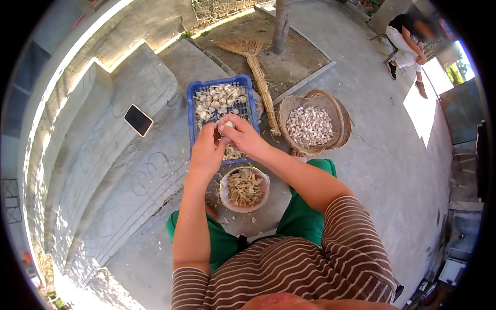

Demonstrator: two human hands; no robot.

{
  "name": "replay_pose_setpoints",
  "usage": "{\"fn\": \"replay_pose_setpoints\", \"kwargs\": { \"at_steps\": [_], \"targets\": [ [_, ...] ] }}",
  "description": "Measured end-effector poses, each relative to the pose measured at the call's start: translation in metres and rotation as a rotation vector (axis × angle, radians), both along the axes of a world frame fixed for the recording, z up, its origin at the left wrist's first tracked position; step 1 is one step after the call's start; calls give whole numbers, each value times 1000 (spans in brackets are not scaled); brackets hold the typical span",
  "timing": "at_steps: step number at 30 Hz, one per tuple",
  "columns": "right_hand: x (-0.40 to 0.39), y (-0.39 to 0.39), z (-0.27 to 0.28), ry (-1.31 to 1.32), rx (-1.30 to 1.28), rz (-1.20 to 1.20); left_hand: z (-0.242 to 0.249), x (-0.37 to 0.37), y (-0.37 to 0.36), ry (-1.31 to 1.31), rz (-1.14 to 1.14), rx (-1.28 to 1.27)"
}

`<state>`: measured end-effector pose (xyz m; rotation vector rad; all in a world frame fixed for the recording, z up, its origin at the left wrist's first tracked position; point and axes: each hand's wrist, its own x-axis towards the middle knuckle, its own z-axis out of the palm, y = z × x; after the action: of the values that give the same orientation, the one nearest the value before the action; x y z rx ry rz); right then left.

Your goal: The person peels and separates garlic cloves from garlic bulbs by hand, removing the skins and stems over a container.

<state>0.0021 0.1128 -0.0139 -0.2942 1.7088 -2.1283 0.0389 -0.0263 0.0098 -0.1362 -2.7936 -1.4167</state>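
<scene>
My left hand [207, 146] and my right hand [239, 134] meet over a blue plastic crate [192, 98]. Between my closed fingers is a pale garlic bulb [229, 124], partly covered by them. Whole garlic bulbs [219, 98] are heaped in the far part of the crate. Below my wrists stands a round bucket [223, 200] holding dry garlic stalks and skins [245, 188]. To the right, a wicker basket [339, 126] contains many separated garlic cloves [310, 125].
A straw broom [258, 77] lies beside the crate, near a tree trunk [281, 26]. On the concrete step at left rests a phone [138, 120]. Another person [408, 44] sits on a chair at the upper right. Scraps litter the floor near the bucket.
</scene>
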Motion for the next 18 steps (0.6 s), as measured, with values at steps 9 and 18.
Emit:
{"fn": "replay_pose_setpoints", "kwargs": {
  "at_steps": [9,18],
  "targets": [
    [-19,8,9,305,194,42,-9,-10,6,-158,123,402],
    [-20,17,22,388,444,22,-7,-11,6,-239,208,933]
  ]
}}
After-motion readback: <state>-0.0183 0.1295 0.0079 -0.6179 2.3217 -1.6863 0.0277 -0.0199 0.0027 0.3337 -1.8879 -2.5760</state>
